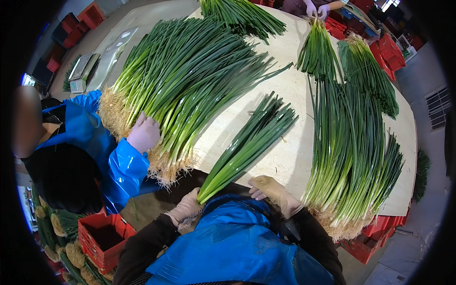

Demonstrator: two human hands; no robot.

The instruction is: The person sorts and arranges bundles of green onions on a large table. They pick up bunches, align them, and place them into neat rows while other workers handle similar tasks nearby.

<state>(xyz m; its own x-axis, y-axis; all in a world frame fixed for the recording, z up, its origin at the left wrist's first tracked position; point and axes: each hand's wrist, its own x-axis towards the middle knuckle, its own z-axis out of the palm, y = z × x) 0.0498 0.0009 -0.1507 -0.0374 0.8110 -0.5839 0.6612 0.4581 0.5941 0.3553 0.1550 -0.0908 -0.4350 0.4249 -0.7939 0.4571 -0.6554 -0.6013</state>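
Note:
My left hand [187, 207], in a pale glove, is closed around the pale lower end of a bunch of allium greens [245, 149]. The bunch slants away to the upper right, its dark leaves lying over the board tabletop [228, 139]. Its root end is hidden by the hand. Just right of the bunch, at the table's near edge, is my gloved right hand [276, 193]. Its fingers are curled, and whether anything lies inside them is hidden. A large pile of rooted greens [342, 149] lies beyond it on the right.
At left, a person in blue [121, 171] has a gloved hand on another large pile [185, 78]. Across the table, another person's gloved hands [317, 11] hold a bunch. Red crates [107, 238] stand at lower left and under the right edge. A scale [82, 71] sits at upper left.

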